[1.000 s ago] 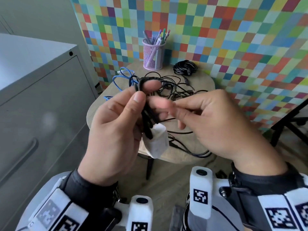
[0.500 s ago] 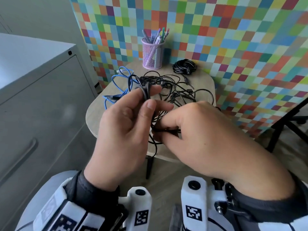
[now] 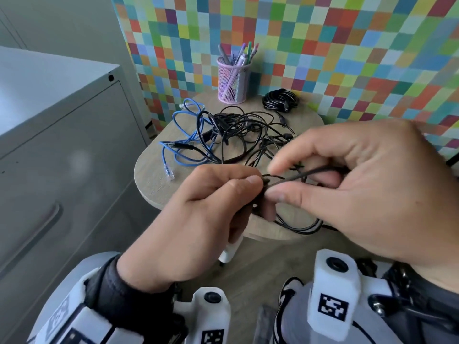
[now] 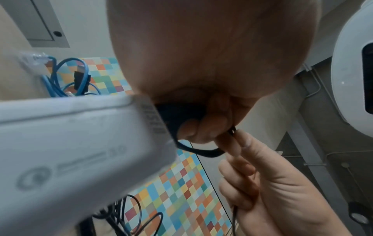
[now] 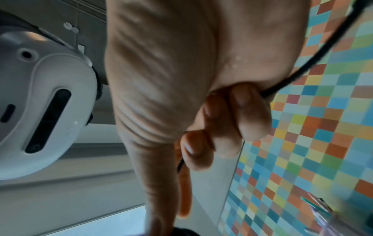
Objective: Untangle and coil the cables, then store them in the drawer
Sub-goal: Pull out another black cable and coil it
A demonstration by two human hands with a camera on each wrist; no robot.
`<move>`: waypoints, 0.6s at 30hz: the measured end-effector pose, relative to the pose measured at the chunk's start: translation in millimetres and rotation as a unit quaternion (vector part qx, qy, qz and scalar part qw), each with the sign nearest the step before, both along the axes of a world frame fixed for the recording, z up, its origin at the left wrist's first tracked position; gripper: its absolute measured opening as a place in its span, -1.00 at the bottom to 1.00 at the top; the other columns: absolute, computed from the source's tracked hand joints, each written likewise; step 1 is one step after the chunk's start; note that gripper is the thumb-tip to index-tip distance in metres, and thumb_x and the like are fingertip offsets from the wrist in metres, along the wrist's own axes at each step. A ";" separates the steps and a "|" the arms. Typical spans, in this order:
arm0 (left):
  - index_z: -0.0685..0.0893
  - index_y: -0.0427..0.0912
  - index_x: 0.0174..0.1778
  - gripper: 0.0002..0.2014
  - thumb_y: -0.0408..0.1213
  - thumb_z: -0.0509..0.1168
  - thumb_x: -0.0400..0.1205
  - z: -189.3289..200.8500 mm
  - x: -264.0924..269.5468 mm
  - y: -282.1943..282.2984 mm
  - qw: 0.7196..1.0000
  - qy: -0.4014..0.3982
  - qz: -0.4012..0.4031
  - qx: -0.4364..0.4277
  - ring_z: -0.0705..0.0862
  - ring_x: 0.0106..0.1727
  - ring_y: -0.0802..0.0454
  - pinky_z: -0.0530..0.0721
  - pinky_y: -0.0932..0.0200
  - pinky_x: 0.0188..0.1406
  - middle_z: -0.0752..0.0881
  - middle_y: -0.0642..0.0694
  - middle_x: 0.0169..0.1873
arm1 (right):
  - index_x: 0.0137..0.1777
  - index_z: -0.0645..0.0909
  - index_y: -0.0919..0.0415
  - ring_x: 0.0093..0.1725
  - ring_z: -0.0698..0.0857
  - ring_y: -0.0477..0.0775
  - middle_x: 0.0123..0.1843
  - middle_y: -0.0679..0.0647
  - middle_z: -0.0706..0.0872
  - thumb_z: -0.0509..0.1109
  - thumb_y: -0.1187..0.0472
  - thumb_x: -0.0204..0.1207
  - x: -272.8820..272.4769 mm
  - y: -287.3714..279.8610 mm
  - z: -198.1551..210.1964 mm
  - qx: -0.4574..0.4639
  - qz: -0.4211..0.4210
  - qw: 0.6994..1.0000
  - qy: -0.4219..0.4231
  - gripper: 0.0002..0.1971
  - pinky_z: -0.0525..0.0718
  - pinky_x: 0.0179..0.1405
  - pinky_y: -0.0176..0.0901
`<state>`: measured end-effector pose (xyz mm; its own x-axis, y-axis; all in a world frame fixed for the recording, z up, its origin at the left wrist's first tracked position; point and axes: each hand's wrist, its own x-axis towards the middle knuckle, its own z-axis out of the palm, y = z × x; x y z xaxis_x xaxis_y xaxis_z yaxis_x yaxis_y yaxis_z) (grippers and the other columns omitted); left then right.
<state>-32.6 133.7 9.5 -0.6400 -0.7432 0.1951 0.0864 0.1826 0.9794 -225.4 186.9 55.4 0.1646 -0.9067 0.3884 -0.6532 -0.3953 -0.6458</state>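
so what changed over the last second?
The left hand dropped lower, its white adapter now hanging mostly hidden below. The right hand took hold of the thin black cable and draws it taut. Blue cable, pink mesh pen cup, coiled black bundle unchanged.

A multicoloured checkered wall point(image 3: 323, 45) backs a small rounded wooden bench point(image 3: 149, 184). A grey metal cabinet point(image 3: 62, 157) with a recessed handle stands left of it. Grey wood-look floor point(image 3: 260, 269) runs beneath; light is soft and even.

Both hands point(image 3: 198, 219) have dropped lower — right hand point(image 3: 360, 194) now draws the black cable point(image 3: 310, 173) taut.
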 end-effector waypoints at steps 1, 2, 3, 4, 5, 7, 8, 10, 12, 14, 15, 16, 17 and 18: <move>0.70 -0.37 -0.32 -0.58 -0.05 0.21 0.59 -1.3 0.6 -0.8 1.000 0.007 -0.005 0.004 0.34 -0.55 -0.13 0.33 -0.07 -0.55 0.43 -0.26 -0.60 | -0.02 0.86 -0.15 -0.56 0.47 -0.25 -0.56 -0.28 0.54 0.70 -0.05 0.42 -0.2 -1.8 -2.3 0.020 0.013 1.000 -0.017 -0.83 0.46 -0.49 -0.44; 0.67 -0.43 -0.31 -0.54 -0.02 0.20 0.57 -2.2 1.8 -2.2 1.000 0.015 -0.002 0.013 0.32 -0.53 -0.25 0.31 -0.15 -0.55 0.43 -0.43 -0.56 | 0.04 0.87 -0.15 -0.49 0.58 -0.30 -0.49 -0.32 0.64 0.65 -0.04 0.50 0.2 -4.3 -4.5 0.052 0.037 0.997 -0.034 -0.86 0.53 -0.41 -0.44; 0.64 -0.48 -0.28 -0.51 -0.01 0.21 0.54 -2.4 2.8 -3.3 0.999 0.023 0.008 0.024 0.30 -0.51 -0.33 0.29 -0.23 -0.55 0.41 -0.54 -0.51 | 0.04 0.89 -0.13 -0.39 0.71 -0.30 -0.37 -0.32 0.77 0.60 -0.03 0.59 0.7 -7.0 -6.6 0.089 0.066 0.993 -0.038 -0.91 0.62 -0.30 -0.46; 0.60 -0.50 -0.29 -0.51 -0.01 0.21 0.53 -2.1 3.8 -4.3 0.999 0.027 0.016 0.032 0.30 -0.50 -0.38 0.28 -0.25 -0.53 0.39 -0.54 -0.50 | 0.00 0.89 -0.12 -0.30 0.79 -0.25 -0.27 -0.28 0.85 0.53 -0.03 0.65 1.6 -9.3 -8.5 0.111 0.079 0.990 -0.029 -0.89 0.65 -0.23 -0.44; 0.57 -0.47 -0.35 -0.53 -0.02 0.21 0.53 -1.7 3.9 -4.9 0.999 0.028 0.017 0.034 0.31 -0.49 -0.38 0.29 -0.26 -0.51 0.39 -0.46 -0.53 | -0.05 0.89 -0.11 -0.25 0.81 -0.19 -0.22 -0.23 0.88 0.49 -0.07 0.69 2.4 -11.8 -10.3 0.116 0.074 0.990 -0.017 -0.82 0.69 -0.21 -0.34; 0.49 -0.29 -0.47 -0.59 -0.03 0.19 0.57 -2.2 2.5 -5.9 0.999 0.029 0.017 0.027 0.39 -0.48 -0.28 0.34 -0.21 -0.41 0.44 -0.21 -0.56 | -0.11 0.85 -0.02 -0.30 0.78 -0.10 -0.28 -0.17 0.84 0.42 -0.13 0.69 4.7 -16.3 -13.4 0.100 0.054 0.993 -0.016 -0.72 0.73 -0.27 -0.11; 0.46 -0.22 -0.47 -0.60 -0.03 0.18 0.60 -3.3 1.0 -6.7 0.999 0.036 0.023 0.027 0.45 -0.44 -0.24 0.37 -0.19 -0.34 0.47 -0.15 -0.54 | -0.15 0.81 0.04 -0.31 0.76 -0.07 -0.32 -0.13 0.81 0.40 -0.11 0.70 5.6 -17.9 -15.2 0.090 0.055 0.994 -0.026 -0.69 0.73 -0.28 -0.05; 0.47 -0.18 -0.41 -0.61 -0.01 0.19 0.66 -8.2 -1.8 -8.4 0.997 0.055 0.037 0.030 0.54 -0.29 -0.19 0.46 -0.17 -0.18 0.50 -0.11 -0.43 | -0.18 0.74 0.05 -0.31 0.73 -0.03 -0.34 -0.08 0.76 0.37 -0.04 0.73 6.4 -21.9 -19.5 0.074 0.058 0.995 -0.046 -0.71 0.69 -0.27 0.01; 0.58 -0.17 -0.29 -0.65 -0.01 0.18 0.70 -13.6 -4.8 -7.9 0.996 0.072 0.041 0.021 0.56 -0.16 -0.19 0.54 -0.09 -0.02 0.55 -0.14 -0.31 | -0.22 0.67 0.02 -0.37 0.59 -0.11 -0.41 -0.16 0.63 0.34 0.01 0.74 5.1 -25.2 -22.6 0.059 0.055 0.994 -0.071 -0.71 0.56 -0.32 -0.21; 0.66 -0.19 -0.10 -0.69 -0.03 0.17 0.73 -16.2 -6.8 -6.1 0.996 0.073 0.045 0.003 0.58 -0.05 -0.22 0.56 -0.16 0.14 0.64 -0.17 -0.20 | -0.22 0.66 0.08 -0.35 0.56 -0.15 -0.40 -0.10 0.62 0.32 0.05 0.76 2.3 -27.9 -24.9 0.054 0.056 0.992 -0.103 -0.70 0.54 -0.29 -0.25; 0.66 -0.22 -0.01 -0.68 -0.02 0.17 0.74 -17.0 -7.5 -5.8 0.997 0.059 0.056 -0.013 0.61 -0.02 -0.23 0.58 -0.26 0.21 0.68 -0.18 -0.16 | -0.20 0.67 0.12 -0.34 0.59 -0.10 -0.38 -0.04 0.66 0.32 0.07 0.77 1.1 -28.8 -25.6 0.055 0.060 0.990 -0.117 -0.70 0.57 -0.27 -0.22; 0.65 -0.21 0.04 -0.66 -0.01 0.16 0.75 -17.1 -7.8 -5.7 0.996 0.042 0.067 -0.033 0.64 0.01 -0.29 0.60 -0.39 0.24 0.70 -0.18 -0.15 | -0.19 0.68 0.17 -0.35 0.62 -0.13 -0.38 -0.02 0.68 0.33 0.09 0.78 0.0 -29.1 -26.3 0.057 0.066 0.987 -0.133 -0.69 0.59 -0.27 -0.25; 0.66 -0.17 0.01 -0.67 0.02 0.15 0.75 -16.8 -8.1 -6.0 0.996 0.029 0.075 -0.048 0.64 0.01 -0.35 0.59 -0.48 0.23 0.70 -0.17 -0.15 | -0.19 0.68 0.21 -0.39 0.62 -0.23 -0.43 -0.08 0.68 0.33 0.11 0.79 0.7 -28.8 -25.8 0.062 0.073 0.984 -0.150 -0.68 0.57 -0.30 -0.37; 0.66 -0.12 -0.05 -0.68 0.03 0.15 0.75 -16.0 -8.6 -6.6 0.995 0.026 0.081 -0.053 0.61 -0.03 -0.40 0.57 -0.53 0.16 0.69 -0.14 -0.18 | -0.20 0.66 0.24 -0.45 0.61 -0.28 -0.50 -0.19 0.64 0.31 0.14 0.78 1.4 -28.7 -26.1 0.069 0.078 0.980 -0.167 -0.68 0.52 -0.35 -0.51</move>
<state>-41.2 127.0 -6.5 -0.4999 -0.8099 0.3069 0.0970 0.2998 0.9491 -224.1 158.2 29.3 0.1903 -0.9282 0.3198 -0.3351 -0.3675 -0.8675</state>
